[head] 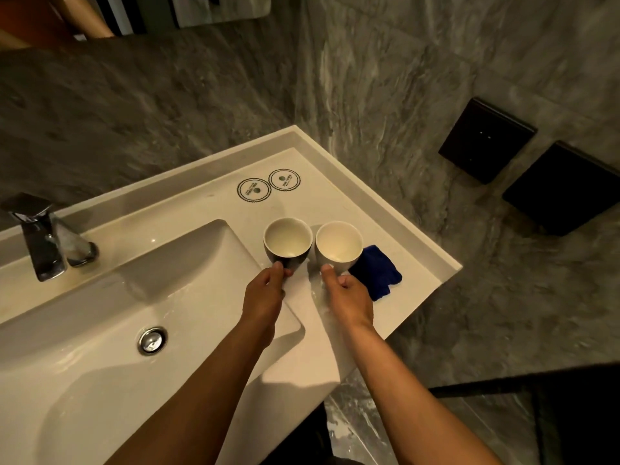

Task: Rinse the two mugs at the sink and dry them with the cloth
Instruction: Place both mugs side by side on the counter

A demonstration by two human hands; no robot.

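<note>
**Two mugs held side by side on the counter**

While both arms reach out over the white counter (385,209), each hand has a mug. The left hand (263,297) has its fingers curled shut on the low front of the dark mug (287,243). The right hand (350,300) has its fingers curled shut on the low front of the white mug (339,246). The mugs stand upright, rims almost touching, just right of the sink (100,330). The blue cloth (377,275) lies on the counter, just right of the white mug. Two round coasters (268,185) lie farther back. The tap (43,236) stands at the far left.
</note>
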